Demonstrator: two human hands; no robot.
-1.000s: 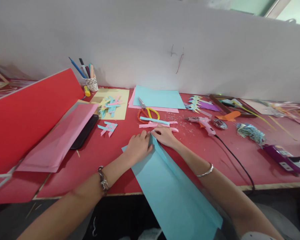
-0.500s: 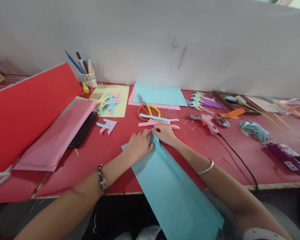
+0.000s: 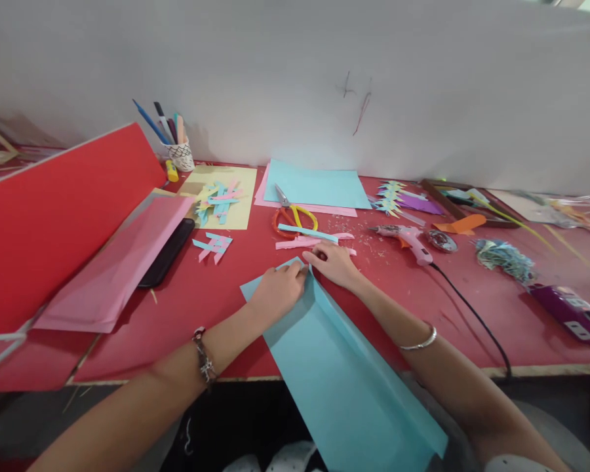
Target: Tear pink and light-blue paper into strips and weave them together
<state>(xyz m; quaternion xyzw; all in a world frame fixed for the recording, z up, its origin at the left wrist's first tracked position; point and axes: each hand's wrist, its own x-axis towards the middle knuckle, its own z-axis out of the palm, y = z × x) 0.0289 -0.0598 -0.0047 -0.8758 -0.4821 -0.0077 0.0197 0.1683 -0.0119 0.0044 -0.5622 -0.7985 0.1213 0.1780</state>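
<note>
A large light-blue paper sheet (image 3: 334, 367) stretches from the table toward my lap, its right long edge folded up in a narrow strip. Near its far end my left hand (image 3: 279, 288) presses on it with the fingers curled together at the fold. My right hand (image 3: 333, 263) pinches the far corner of the folded edge, thumb against fingers. Just beyond my hands lie folded pink strips (image 3: 292, 244) and a blue strip (image 3: 309, 231). Behind those are scissors (image 3: 295, 213) with one red and one yellow handle.
To the right lie a pink glue gun (image 3: 406, 237) with its cord and a purple power strip (image 3: 568, 314). On the left are pink sheets (image 3: 118, 269), a black phone (image 3: 167, 255), a red board (image 3: 69, 216) and a woven paper piece (image 3: 213, 246). A pen cup (image 3: 181, 156) stands behind.
The folded edge of the blue sheet stands out more along its length. My right hand has shifted slightly right, and the left hand has moved a little right and nearer.
</note>
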